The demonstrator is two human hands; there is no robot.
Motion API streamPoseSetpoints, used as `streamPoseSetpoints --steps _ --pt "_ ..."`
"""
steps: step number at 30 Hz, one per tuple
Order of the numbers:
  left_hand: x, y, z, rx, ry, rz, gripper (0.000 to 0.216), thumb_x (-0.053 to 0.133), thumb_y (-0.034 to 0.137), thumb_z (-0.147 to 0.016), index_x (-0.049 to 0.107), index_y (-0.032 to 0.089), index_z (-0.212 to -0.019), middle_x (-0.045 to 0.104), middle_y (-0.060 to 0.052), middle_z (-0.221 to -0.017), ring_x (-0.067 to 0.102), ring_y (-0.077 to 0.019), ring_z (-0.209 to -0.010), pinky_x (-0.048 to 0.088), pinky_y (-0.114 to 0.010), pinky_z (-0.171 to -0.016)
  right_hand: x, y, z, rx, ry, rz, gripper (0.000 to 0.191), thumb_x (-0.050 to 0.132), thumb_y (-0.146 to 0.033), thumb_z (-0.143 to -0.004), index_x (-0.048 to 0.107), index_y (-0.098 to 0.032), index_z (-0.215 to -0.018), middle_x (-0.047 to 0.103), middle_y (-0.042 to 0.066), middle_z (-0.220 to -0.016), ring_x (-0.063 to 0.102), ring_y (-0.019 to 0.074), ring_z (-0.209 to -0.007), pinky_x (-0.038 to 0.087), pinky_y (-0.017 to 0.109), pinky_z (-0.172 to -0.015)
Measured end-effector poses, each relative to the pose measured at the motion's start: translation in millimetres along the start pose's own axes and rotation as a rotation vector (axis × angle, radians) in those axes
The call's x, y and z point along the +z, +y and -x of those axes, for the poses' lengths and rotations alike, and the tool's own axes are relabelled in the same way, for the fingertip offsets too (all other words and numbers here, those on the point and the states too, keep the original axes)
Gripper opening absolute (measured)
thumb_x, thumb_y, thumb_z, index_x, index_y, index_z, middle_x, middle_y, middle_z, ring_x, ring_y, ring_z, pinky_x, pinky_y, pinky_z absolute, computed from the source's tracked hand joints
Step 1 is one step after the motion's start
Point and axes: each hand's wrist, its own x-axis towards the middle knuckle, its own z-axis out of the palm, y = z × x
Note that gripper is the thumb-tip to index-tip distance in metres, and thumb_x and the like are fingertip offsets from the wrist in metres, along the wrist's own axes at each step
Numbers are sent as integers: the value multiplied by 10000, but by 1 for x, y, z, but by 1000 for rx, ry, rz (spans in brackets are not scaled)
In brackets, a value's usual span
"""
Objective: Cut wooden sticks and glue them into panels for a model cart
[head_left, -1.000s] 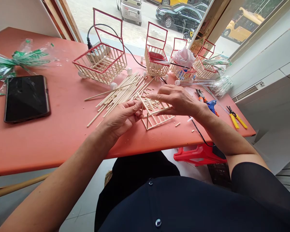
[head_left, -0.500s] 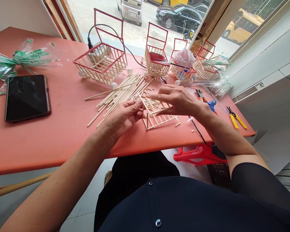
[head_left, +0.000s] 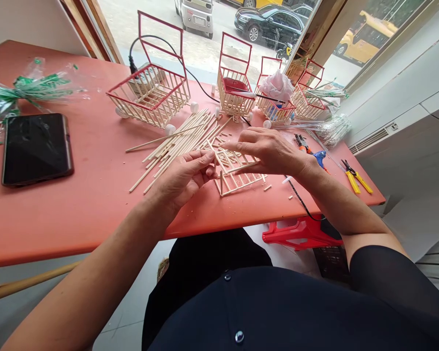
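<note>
My left hand (head_left: 185,178) pinches the near left edge of a small frame of pale wooden sticks (head_left: 236,178) that rests on the red table (head_left: 76,204). From the other side, my right hand (head_left: 267,151) lies over the frame's top with curled fingers gripping its sticks. A loose pile of long wooden sticks (head_left: 179,141) lies just behind the hands.
Several finished stick carts with red rims stand at the back: a large one (head_left: 149,95), others (head_left: 234,90) near the window. A black phone (head_left: 36,148) lies at left, green-wrapped bundles (head_left: 25,90) behind it. Blue glue gun (head_left: 320,158) and yellow pliers (head_left: 354,178) lie at right. A red stool (head_left: 300,234) stands below.
The hands and the frame hold nearly still; the view has shifted slightly, so things sit a little further left in the picture.
</note>
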Motion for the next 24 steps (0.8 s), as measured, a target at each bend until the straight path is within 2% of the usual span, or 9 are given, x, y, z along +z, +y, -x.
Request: streamPoseSetpoints --steps 8,16,24 --pt "-2 1 0 7 6 -15 431 1170 339 -642 805 135 -745 693 -15 -766 558 -91 -651 583 -249 -677 -2 -2 0 8 -37 34 553 574 -593 -1223 613 -255 -1658 717 82 -1237 653 230 -1093 525 404 -993" --pt "3 3 0 -4 48 1 562 1231 409 -431 819 138 -702 696 12 -714 563 -62 -603 571 -188 -610 -3 -2 0 16 -54 40 554 564 -596 -1229 610 -250 -1659 705 72 -1226 645 229 -1097 509 415 -1010" --pt "6 3 -1 9 75 3 356 1112 219 -552 805 142 -715 697 7 -708 580 -80 -590 579 -216 -589 -3 -2 1 24 -51 35 545 574 -612 -1223 629 -256 -1632 700 64 -1200 636 221 -1069 486 384 -950"
